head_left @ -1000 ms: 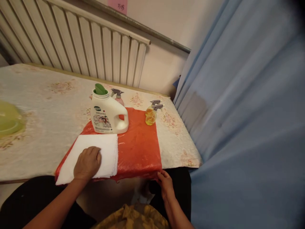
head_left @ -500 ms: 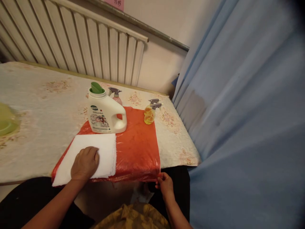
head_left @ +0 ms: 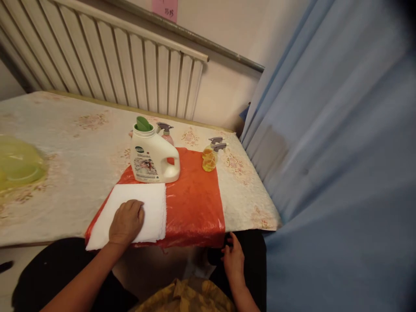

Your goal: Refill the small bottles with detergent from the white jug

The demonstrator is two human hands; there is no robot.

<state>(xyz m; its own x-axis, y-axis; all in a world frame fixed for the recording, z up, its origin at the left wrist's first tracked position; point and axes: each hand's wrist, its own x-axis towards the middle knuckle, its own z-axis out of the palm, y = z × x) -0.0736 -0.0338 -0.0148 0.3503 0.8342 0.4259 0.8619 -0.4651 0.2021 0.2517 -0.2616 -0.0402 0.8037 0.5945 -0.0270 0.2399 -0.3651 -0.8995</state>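
Note:
A folded white cloth (head_left: 152, 203) lies on a red plastic sheet (head_left: 195, 199) that hangs over the front edge of the table. My left hand (head_left: 127, 221) rests on the cloth with its fingers curled in, knuckles up; nothing shows in them. Just off the sheet's front right corner, my right hand (head_left: 234, 259) is empty, its fingers apart. Behind the cloth stands a white jug (head_left: 151, 160) with a green cup (head_left: 143, 124) in its mouth. Two spray bottles with yellow liquid (head_left: 209, 161) stand at the sheet's back right.
A pink spray bottle (head_left: 167, 136) is partly hidden behind the jug. A yellow translucent bag (head_left: 19, 160) sits at the left on the flowered tablecloth (head_left: 74, 160). A blue curtain (head_left: 325, 151) hangs along the right side, and a radiator (head_left: 123, 65) stands behind the table.
My right hand has let go of the red sheet's corner and its fingers have spread. The left hand stays on the cloth. The whole view has shifted a little.

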